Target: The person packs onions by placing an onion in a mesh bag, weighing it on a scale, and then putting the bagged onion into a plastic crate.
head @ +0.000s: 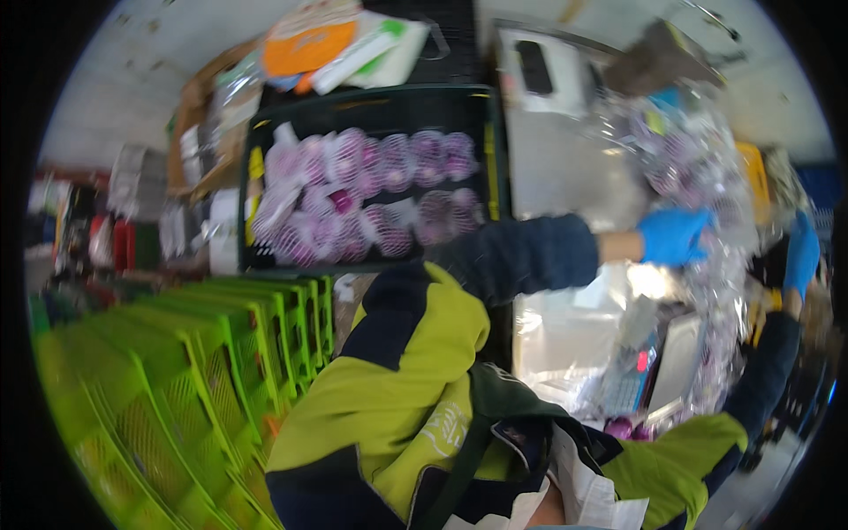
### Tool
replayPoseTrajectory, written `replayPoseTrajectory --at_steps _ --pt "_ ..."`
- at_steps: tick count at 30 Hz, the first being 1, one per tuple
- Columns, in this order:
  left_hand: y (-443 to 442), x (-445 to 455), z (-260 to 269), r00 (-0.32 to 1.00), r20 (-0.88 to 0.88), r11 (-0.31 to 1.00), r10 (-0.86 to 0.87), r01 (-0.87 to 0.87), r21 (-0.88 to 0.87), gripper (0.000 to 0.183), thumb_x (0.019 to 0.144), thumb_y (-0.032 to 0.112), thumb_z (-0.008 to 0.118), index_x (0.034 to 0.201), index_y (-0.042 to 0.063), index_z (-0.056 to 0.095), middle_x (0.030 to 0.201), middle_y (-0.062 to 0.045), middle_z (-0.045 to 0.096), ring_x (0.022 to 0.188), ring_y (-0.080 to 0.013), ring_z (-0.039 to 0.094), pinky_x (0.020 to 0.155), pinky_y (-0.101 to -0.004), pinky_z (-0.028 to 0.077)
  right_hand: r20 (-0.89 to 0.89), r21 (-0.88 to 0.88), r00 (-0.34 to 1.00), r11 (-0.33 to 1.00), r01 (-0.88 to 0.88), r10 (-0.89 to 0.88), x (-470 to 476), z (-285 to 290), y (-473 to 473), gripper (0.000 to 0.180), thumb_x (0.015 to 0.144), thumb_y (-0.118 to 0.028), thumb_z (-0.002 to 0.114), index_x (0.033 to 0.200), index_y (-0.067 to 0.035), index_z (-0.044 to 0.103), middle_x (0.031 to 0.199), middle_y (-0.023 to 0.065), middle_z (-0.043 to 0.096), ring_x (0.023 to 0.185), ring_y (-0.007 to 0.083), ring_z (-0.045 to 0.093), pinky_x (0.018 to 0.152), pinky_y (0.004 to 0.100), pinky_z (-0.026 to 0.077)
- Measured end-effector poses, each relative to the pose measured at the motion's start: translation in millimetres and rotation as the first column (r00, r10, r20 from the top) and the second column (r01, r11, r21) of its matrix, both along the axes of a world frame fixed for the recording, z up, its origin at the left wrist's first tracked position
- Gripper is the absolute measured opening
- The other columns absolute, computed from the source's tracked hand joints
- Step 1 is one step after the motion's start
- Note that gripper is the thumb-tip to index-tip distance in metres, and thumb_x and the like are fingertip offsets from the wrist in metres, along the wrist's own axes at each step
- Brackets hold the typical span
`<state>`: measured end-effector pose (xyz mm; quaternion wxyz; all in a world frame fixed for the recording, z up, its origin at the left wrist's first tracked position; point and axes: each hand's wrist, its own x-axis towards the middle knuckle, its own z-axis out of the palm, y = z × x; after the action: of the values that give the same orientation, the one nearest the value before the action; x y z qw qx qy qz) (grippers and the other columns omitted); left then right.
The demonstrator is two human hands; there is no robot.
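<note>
My left hand, in a blue glove, reaches across the metal worktop. Its fingertips meet a heap of clear plastic bags; blur hides whether they grip any. Farther right, my right hand, also blue-gloved, is beyond the heap near the picture's rim. What it touches is unclear. Purple onions in white netting show among the bags. Left of the worktop, a dark crate holds several white-netted packs of purple onions.
A scale with a keypad and metal pan stands before me, loose purple onions beside it. Green plastic crates line my left. A cardboard box and printed bags are behind the dark crate. A phone lies at the back.
</note>
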<state>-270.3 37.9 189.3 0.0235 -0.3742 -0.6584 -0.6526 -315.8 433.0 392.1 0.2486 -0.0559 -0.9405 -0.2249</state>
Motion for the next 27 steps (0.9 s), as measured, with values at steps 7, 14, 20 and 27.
replayPoseTrajectory --at_steps 7,14,20,27 --pt "-423.1 133.6 -163.1 0.394 0.086 0.384 0.915 -0.787 -0.482 0.038 0.079 0.007 0.063 0.116 0.0 0.058 0.111 -0.018 0.059 0.102 -0.0355 0.056 0.089 -0.0424 0.045 0.214 -0.951 0.247 0.26 -0.169 0.945 93.5 -207.5 -494.4 0.061 0.078 -0.019 0.079 0.133 -0.008 0.054 0.123 0.0131 0.059 0.111 0.0285 0.059 0.096 0.0383 0.047" --pt "-613.2 145.0 -193.9 0.349 -0.514 -0.457 0.783 -0.237 -0.857 0.111 0.058 0.061 0.079 0.14 0.0 0.036 0.132 -0.024 0.043 0.112 -0.037 0.05 0.082 -0.0452 0.052 -0.101 -0.218 0.187 -0.205 0.954 0.977 104.3 -444.7 -864.3 0.063 0.097 -0.053 0.045 0.136 -0.004 0.05 0.124 0.0137 0.06 0.107 0.0234 0.059 0.097 0.0326 0.043" --pt "-590.5 143.9 -205.9 0.229 -0.534 -0.518 0.814 -0.133 -0.845 0.054 0.079 0.037 0.066 0.118 0.002 0.054 0.114 -0.015 0.053 0.099 -0.0299 0.056 0.082 -0.0454 0.046 -0.125 0.298 0.384 -0.335 0.894 0.915 130.2 -443.4 -935.1 0.054 0.096 -0.051 0.048 0.122 -0.005 0.059 0.116 0.0108 0.064 0.103 0.0219 0.06 0.095 0.0326 0.046" --pt "-464.0 177.7 -51.5 0.413 0.346 0.533 0.842 -0.737 -0.416 0.032 0.083 0.005 0.069 0.115 0.005 0.064 0.103 -0.01 0.064 0.093 -0.0191 0.059 0.082 -0.0295 0.047 -0.545 0.636 0.349 0.106 0.764 0.762 112.0 -401.6 -784.2 0.052 0.095 -0.043 0.055 0.127 -0.003 0.054 0.118 0.0146 0.063 0.107 0.0266 0.062 0.097 0.042 0.048"
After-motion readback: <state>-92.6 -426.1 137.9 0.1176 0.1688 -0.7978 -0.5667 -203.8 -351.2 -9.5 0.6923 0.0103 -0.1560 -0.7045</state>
